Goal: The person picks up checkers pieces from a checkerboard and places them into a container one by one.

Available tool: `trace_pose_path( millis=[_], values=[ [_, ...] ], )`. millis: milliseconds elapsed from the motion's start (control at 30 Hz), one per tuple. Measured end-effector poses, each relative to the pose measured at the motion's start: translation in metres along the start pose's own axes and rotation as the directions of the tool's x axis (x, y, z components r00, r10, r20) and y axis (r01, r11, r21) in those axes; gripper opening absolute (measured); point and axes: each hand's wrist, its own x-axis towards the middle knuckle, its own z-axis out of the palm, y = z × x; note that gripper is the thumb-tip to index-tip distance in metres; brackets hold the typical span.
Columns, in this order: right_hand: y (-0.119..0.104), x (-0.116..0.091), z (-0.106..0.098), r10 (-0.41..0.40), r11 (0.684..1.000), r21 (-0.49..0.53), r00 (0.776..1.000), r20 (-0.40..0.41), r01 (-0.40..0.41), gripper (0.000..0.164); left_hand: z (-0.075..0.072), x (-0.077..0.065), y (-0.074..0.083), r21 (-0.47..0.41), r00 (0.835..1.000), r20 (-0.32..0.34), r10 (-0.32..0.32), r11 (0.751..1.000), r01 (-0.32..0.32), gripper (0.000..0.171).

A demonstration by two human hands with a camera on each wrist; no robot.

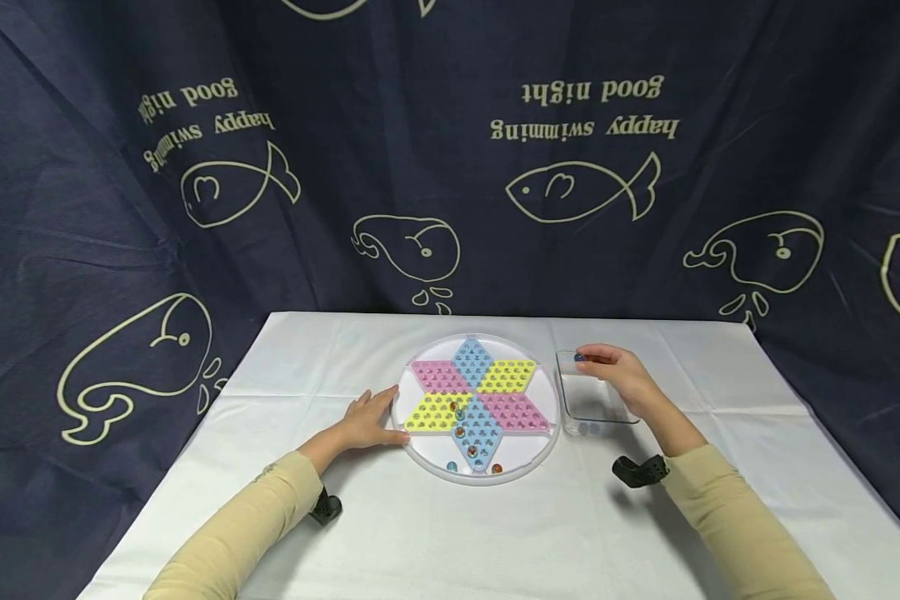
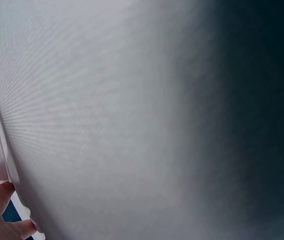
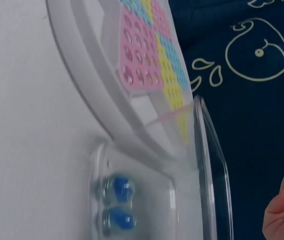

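A round white Chinese checkers board (image 1: 429, 450) with a star of pink, yellow and blue fields sits mid-table. Several marbles, orange and bluish, are on it; an orange marble (image 1: 497, 468) and a pale blue marble (image 1: 452, 467) lie in the rim's front part. Spread, my left hand (image 1: 363, 422) touches the board's left rim with thumb and fingertips. My right hand (image 1: 626, 379) pinches a dark blue marble (image 1: 579, 357) over the far left corner of a clear box (image 1: 596, 420). Inside the box, in the right wrist view, lie two marbles with blue swirls (image 3: 122, 189).
The white tablecloth (image 1: 528, 542) spreads under everything. A dark blue curtain (image 1: 450, 150) with fish and whale drawings hangs behind the table. Black wrist-worn devices (image 1: 640, 472) sit at both sleeves. The box stands close by the board's right rim.
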Motion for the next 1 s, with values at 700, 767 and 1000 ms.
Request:
trace_pose_path(
  millis=[700,767,1000],
  values=[
    [0.018,-0.015,-0.035,0.060,0.990,-0.125,0.998,-0.038,-0.064,0.041,0.001,0.000,-0.001,0.003,1.000,-0.011,0.014,1.000,-0.014,0.100],
    [0.021,-0.015,-0.037,0.073,0.988,-0.130,0.996,-0.044,-0.078,0.040,0.001,0.000,-0.001,0.006,1.000,-0.010,0.014,1.000,-0.014,0.100],
    [0.030,-0.018,-0.040,0.094,0.986,-0.129,0.994,-0.061,-0.101,0.036,0.002,0.001,-0.002,0.008,1.000,-0.012,0.010,1.000,-0.010,0.099]
  ],
)
